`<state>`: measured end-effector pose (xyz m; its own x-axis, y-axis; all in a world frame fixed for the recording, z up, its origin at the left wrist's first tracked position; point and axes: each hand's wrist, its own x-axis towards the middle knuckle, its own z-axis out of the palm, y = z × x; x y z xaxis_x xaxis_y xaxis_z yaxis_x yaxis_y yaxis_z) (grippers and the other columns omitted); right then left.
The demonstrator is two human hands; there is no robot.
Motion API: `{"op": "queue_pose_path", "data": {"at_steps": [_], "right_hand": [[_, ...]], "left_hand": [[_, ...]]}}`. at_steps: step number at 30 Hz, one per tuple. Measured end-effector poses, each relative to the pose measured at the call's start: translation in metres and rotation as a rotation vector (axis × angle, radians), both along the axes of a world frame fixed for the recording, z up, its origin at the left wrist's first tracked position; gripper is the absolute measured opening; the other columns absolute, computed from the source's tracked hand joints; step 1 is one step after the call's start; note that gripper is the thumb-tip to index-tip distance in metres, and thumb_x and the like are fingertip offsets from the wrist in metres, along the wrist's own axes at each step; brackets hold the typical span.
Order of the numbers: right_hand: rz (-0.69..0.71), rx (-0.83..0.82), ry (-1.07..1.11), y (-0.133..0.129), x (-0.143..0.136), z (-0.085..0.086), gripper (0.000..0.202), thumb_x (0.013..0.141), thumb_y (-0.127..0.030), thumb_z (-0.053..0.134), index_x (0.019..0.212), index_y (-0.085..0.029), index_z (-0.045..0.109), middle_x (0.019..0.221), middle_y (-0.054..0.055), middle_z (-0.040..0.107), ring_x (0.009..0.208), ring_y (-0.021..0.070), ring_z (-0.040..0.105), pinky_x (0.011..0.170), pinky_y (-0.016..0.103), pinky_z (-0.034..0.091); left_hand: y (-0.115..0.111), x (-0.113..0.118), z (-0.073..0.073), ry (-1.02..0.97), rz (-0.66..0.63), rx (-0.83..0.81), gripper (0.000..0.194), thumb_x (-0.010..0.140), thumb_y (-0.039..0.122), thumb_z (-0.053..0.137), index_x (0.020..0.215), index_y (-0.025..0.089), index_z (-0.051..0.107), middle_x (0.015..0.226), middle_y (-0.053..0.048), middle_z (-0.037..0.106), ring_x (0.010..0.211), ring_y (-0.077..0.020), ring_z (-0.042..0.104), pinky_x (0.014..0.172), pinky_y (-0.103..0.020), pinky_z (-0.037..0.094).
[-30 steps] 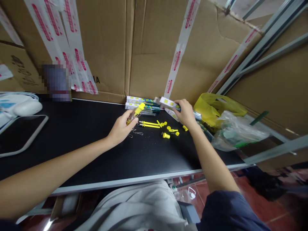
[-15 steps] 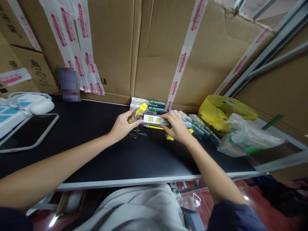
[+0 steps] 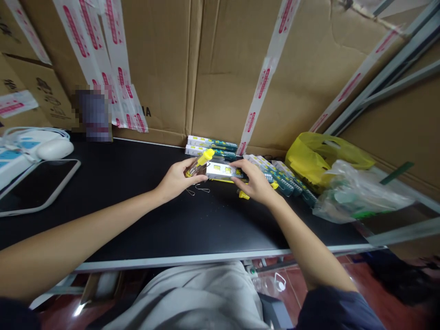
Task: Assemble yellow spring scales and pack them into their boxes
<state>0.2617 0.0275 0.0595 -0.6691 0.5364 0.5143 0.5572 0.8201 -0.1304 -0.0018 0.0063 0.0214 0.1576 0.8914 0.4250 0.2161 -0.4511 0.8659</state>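
Closed in the left grip (image 3: 176,180), between thumb and fingers: a clear-bodied piece with a yellow cap (image 3: 199,164), tilted, cap end up and to the right, above the table (image 3: 154,238), nearer its far edge than its near edge; closed on the right end of a narrow printed carton (image 3: 222,170), thumb on the near side and fingers on the far side: the right grip (image 3: 255,181); left end of the carton just beside the left thumb, touching or not, cannot tell; partly hidden beneath, a yellow rod (image 3: 219,180); toward the near edge from there, bent wire clips (image 3: 202,188) and a small yellow part (image 3: 244,195); along the far edge, two more cartons (image 3: 210,145); toward the right edge, a slanting row of cartons (image 3: 292,178), then a yellow bag (image 3: 300,153) and a clear plastic bag (image 3: 357,197); near the left edge, a phone (image 3: 37,188); carton probably very light, thin-walled and easily creased, so best pinched gently across the narrow sides near one end; capped piece probably light, stiff and rather slippery along the smooth body, perhaps brittle if dropped; best held around the body, below the cap.
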Motion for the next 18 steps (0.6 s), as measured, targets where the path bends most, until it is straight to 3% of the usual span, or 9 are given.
{"op": "queue_pose_path", "data": {"at_steps": [7, 10, 14, 18], "right_hand": [[-0.058, -0.103, -0.068, -0.014, -0.011, 0.001, 0.032, 0.091, -0.032, 0.052, 0.120, -0.020, 0.049, 0.116, 0.011, 0.065, 0.097, 0.0239, 0.063, 0.084, 0.037, 0.047], [-0.123, -0.144, -0.112, -0.027, -0.025, -0.002, 0.039, 0.089, -0.044, 0.057, 0.119, -0.021, 0.049, 0.109, 0.009, 0.068, 0.088, 0.0229, 0.066, 0.073, 0.032, 0.047], [-0.146, -0.065, -0.131, -0.040, -0.040, -0.010, 0.048, 0.087, -0.055, 0.056, 0.118, -0.019, 0.050, 0.103, 0.010, 0.070, 0.086, 0.0234, 0.067, 0.067, 0.029, 0.045], [-0.139, 0.043, -0.198, -0.042, -0.041, -0.011, 0.039, 0.090, -0.050, 0.055, 0.109, -0.016, 0.054, 0.093, 0.010, 0.071, 0.081, 0.0231, 0.066, 0.065, 0.029, 0.042]], "left_hand": [[-0.002, 0.003, -0.006, 0.049, 0.008, -0.020, 0.048, 0.070, 0.049, 0.073, 0.098, 0.012, 0.064, 0.084, -0.003, 0.065, 0.073, -0.0151, 0.057, 0.067, -0.025, 0.045], [-0.008, 0.008, -0.007, 0.086, -0.025, -0.046, 0.044, 0.071, 0.051, 0.072, 0.089, 0.013, 0.063, 0.073, 0.001, 0.057, 0.064, -0.0119, 0.050, 0.059, -0.022, 0.040], [-0.019, 0.016, -0.002, 0.146, -0.082, -0.056, 0.041, 0.072, 0.053, 0.070, 0.078, 0.014, 0.058, 0.066, 0.004, 0.050, 0.061, -0.0100, 0.044, 0.055, -0.021, 0.034], [-0.025, 0.017, 0.004, 0.188, -0.118, -0.047, 0.038, 0.079, 0.053, 0.064, 0.079, 0.015, 0.056, 0.067, 0.004, 0.049, 0.061, -0.0098, 0.043, 0.055, -0.021, 0.033]]}}
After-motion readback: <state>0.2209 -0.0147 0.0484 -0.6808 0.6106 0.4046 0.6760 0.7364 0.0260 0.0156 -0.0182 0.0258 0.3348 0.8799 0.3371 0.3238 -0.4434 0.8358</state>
